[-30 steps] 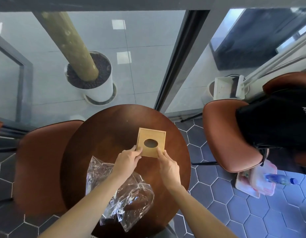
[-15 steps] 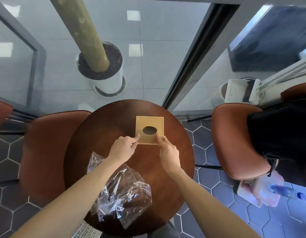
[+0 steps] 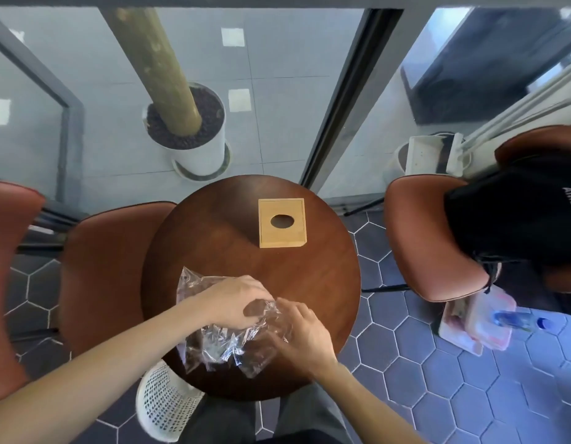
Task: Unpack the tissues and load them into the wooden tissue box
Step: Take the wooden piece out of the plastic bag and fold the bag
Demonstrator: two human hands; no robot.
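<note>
both hands are on the clear plastic wrapper [image 3: 226,334] at the lower centre of the frame, on the near part of the round wooden bench [image 3: 325,283]. left hand [image 3: 236,299] lies on top of the wrapper, fingers curled down and closed on the film. right hand [image 3: 300,334] is just beside it, touching the wrapper's right edge, fingers bent and pinching the crinkled plastic. the two hands are nearly touching each other. can't tell from here whether any tissues are inside the wrapper; it looks crumpled and see-through.

wooden tissue box [image 3: 282,223] sits upright toward the upper centre of the bench, well apart from the hands, oval slot on top facing up, nothing touching it.

white perforated basket [image 3: 164,408] is on the floor at the lower left of the bench, partly under its edge. brown chair [image 3: 98,267] left of the bench, another brown chair [image 3: 418,238] on the right with a black garment [image 3: 514,213] draped on it. white planter [image 3: 197,149] with a trunk behind the glass, upper centre-left. blue bottle [image 3: 521,320] lies on a pinkish container at right.
</note>
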